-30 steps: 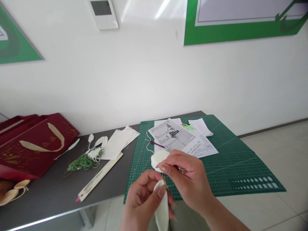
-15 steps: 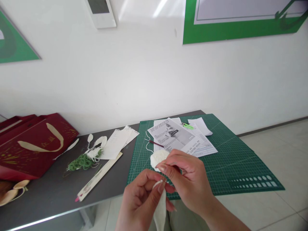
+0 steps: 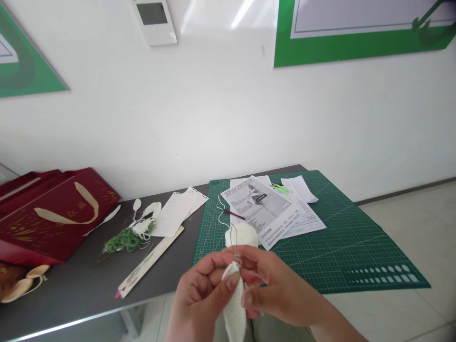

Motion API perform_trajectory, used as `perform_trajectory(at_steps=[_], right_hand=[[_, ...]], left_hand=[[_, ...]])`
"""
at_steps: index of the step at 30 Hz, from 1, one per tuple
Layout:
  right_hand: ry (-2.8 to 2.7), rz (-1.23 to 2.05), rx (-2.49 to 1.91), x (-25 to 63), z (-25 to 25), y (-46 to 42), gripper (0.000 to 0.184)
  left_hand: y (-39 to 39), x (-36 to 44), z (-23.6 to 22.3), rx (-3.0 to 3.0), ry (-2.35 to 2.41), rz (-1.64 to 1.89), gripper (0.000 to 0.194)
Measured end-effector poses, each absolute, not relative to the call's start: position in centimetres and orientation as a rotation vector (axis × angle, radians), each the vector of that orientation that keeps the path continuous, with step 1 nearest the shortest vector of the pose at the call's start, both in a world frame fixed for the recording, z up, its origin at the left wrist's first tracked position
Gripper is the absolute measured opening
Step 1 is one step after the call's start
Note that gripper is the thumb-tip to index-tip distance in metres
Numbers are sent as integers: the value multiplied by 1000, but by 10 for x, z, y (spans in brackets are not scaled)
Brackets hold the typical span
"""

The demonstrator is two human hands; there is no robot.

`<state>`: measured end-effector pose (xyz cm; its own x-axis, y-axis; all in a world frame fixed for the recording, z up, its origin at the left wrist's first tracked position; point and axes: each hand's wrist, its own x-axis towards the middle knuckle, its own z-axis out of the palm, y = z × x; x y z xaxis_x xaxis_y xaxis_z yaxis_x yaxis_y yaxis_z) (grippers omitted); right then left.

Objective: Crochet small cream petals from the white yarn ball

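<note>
A long, pointed white knitted or crocheted piece (image 3: 235, 304) hangs point down over my lap. Its upper end is gripped between the thumb and fingers of my left hand (image 3: 204, 294). A thin, wire-like strand (image 3: 233, 235) loops up from that end. My right hand (image 3: 274, 289) is closed around the same end, its fingertips at the base of the strand and its thumb beside the white piece. Fingers partly hide the contact point. Just beyond the hands, a ball of white yarn (image 3: 242, 235) sits on the green cutting mat (image 3: 342, 228).
Printed sheets (image 3: 263, 204), a dark red crochet hook (image 3: 234, 214) and a bright green clip-like tool (image 3: 280, 188) lie on the mat. To the left are green yarn (image 3: 124, 240), white leaf shapes, paper slips (image 3: 174, 211), a long flat strip (image 3: 151, 261) and a red gift bag (image 3: 60, 213).
My right hand has come down from above the white piece to its upper end, beside my left fingers. The thin loop now stands up above the hands. The view has shifted slightly.
</note>
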<state>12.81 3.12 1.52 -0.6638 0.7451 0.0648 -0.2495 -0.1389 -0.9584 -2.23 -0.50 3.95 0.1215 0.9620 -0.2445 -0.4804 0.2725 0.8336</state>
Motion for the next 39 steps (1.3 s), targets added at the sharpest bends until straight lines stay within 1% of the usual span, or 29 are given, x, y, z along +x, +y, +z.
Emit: perform_trajectory(at_steps=[1, 2, 3, 5, 7, 9, 11, 14, 16, 17, 20, 22, 24, 28, 29, 31, 33, 36, 39], right_hand=[[-1464, 1875, -569, 130, 12, 28, 65], [-1507, 1794, -615, 131, 9, 24, 55], [-1575, 1626, -705, 133, 6, 20, 45], [-1752, 1141, -885, 136, 1, 12, 29], [-1893, 673, -922, 137, -2, 5, 23], [-1950, 396, -854, 137, -4, 1, 22], [-1945, 343, -816, 135, -4, 1, 25], [-1999, 495, -801, 133, -1, 3, 34], [-2052, 466, -777, 131, -2, 4, 37], [-2071, 386, -768, 130, -2, 4, 37], [-2114, 10, -789, 129, 0, 1, 34], [-2185, -215, -802, 132, 7, -1, 30], [-2261, -364, -754, 136, 19, -2, 25], [-2400, -403, -670, 144, 53, 6, 18], [-2452, -372, -657, 146, 62, 11, 15], [-2590, -292, -577, 148, 80, 23, 7], [-2705, -208, -565, 148, 97, 36, 13], [-2870, -10, -575, 148, 116, 56, 20], [-2936, 401, -585, 146, 128, 72, 20]], left_hand=[[-5, -22, 41, 655, 916, 1175, 21], [-5, -22, 41, 649, 928, 1179, 22], [-4, -22, 42, 646, 946, 1187, 23], [-3, -24, 42, 656, 986, 1211, 23], [-2, -25, 43, 677, 1006, 1217, 23], [-2, -25, 43, 688, 988, 1200, 22], [-2, -26, 44, 680, 953, 1186, 19], [-4, -27, 44, 653, 912, 1183, 14], [-4, -28, 44, 639, 901, 1179, 12], [-5, -29, 43, 637, 899, 1174, 13], [-4, -31, 42, 652, 927, 1156, 15], [-3, -32, 41, 700, 979, 1137, 16], [-1, -31, 41, 763, 1033, 1092, 16], [4, -25, 43, 944, 1101, 944, 10], [6, -23, 44, 1003, 1122, 899, 7], [7, -22, 46, 1110, 1145, 794, 9], [8, -23, 49, 1146, 1125, 692, 11], [6, -26, 52, 1104, 1054, 594, 13], [4, -28, 55, 1089, 1058, 546, 20]])
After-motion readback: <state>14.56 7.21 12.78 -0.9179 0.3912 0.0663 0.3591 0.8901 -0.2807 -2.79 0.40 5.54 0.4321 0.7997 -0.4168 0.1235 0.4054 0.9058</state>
